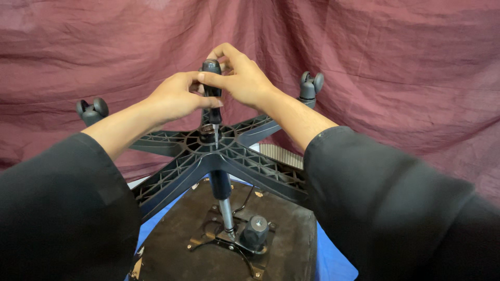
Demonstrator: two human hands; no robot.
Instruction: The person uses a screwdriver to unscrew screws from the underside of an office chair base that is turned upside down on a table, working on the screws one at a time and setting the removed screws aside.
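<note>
Both hands — left [177,99], right [242,78] — grip a screwdriver [212,93] upright over the upturned chair's base hub [211,138]. Base still attached — casters [311,83] on.

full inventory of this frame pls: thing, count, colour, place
screwdriver: 1, black handle with metal shaft, upright at centre, tip down in the hub of the chair base
chair base: 1, black, star-shaped and ribbed, upside down mid-frame
wheels: 2 visible, black, on arm ends far left and upper right
gas column: 1, black and silver, running from hub down to the seat plate
knob: 1, dark grey, on the seat plate
seat underside: 1, dark brown, bottom centre
sheet: 1, blue, under the seat
curtain: 1, maroon, whole background
left hand: 1, gripping the screwdriver handle
right hand: 1, fingers around the handle top
sleeves: 2, black, lower corners
</note>
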